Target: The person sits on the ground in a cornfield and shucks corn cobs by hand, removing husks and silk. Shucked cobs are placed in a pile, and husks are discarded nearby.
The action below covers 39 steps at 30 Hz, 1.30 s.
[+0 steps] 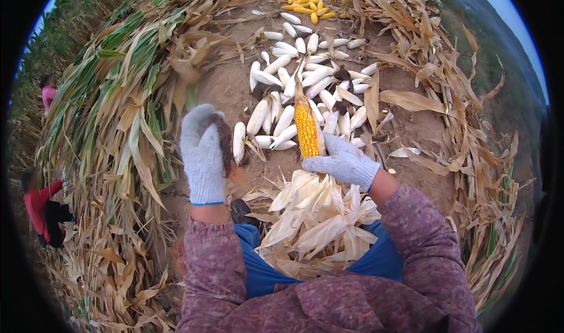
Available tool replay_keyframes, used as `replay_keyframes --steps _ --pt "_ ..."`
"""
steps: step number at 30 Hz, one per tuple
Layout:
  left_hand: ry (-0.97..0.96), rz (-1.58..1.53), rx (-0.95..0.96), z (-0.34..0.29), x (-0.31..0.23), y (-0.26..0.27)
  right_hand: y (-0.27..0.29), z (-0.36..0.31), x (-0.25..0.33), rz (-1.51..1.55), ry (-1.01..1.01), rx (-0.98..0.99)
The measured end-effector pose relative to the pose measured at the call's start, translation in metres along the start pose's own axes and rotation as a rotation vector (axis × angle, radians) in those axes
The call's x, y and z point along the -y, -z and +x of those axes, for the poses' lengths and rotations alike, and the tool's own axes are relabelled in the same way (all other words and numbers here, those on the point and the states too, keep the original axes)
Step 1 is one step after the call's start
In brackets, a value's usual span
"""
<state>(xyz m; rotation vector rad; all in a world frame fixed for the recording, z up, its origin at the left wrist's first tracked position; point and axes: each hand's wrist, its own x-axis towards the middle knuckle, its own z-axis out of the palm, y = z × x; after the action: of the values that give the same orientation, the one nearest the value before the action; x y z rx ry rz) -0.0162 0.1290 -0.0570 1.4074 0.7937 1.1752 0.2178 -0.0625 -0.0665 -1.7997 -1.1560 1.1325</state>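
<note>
My right hand (pixel 343 161), in a light grey knit glove, grips an ear of corn (pixel 306 127) near its lower end. The ear stands upright, with yellow kernels bared on the side facing me and pale husk along its right edge. A dry tip points away from me. To its left, my left hand (pixel 198 145), gloved alike, is raised with its fingers closed around a dark brown tuft of corn silk (pixel 223 142). Loose strands trail below it, blurred. Pale dry husks (pixel 317 230) are heaped over my lap, just under the ear.
Many white ears of corn (pixel 285 118) lie on the brown soil (pixel 229 77) ahead, with a smaller pile of yellow ears (pixel 308 4) beyond. Dry cornstalks (pixel 126 133) bank up at left, more leaves (pixel 429 69) at right. Two people are at far left, one in a red top (pixel 41 201).
</note>
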Motion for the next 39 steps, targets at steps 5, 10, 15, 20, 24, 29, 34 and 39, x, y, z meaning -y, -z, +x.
replay_keyframes --steps 5,10,15,20,24,29,34,39 --pt "0.12 0.092 0.218 -0.021 -0.012 -0.036 -0.004 -0.008 0.016 -0.069 0.07 0.201" --pt "0.003 0.141 0.359 -0.025 -0.007 -0.045 0.005 -0.019 0.029 0.041 0.018 0.314" --pt "0.185 -0.165 0.268 -0.028 -0.02 -0.036 0.007 -0.017 0.025 0.13 -0.022 0.273" --pt "0.077 -0.366 0.088 -0.005 -0.023 0.038 0.015 -0.015 0.023 0.235 0.03 0.13" --pt "0.042 0.105 -0.088 -0.016 -0.033 0.115 0.016 -0.007 0.02 0.298 0.052 0.111" --pt "0.228 0.893 -0.204 -0.061 0.006 0.23 0.012 -0.009 0.007 0.36 0.007 0.089" --pt "0.458 1.442 -0.217 -0.117 0.037 0.317 0.002 -0.003 0.0 0.307 -0.052 0.051" --pt "0.437 1.024 -0.52 -0.177 0.108 0.39 -0.018 0.004 0.004 0.321 -0.081 0.057"
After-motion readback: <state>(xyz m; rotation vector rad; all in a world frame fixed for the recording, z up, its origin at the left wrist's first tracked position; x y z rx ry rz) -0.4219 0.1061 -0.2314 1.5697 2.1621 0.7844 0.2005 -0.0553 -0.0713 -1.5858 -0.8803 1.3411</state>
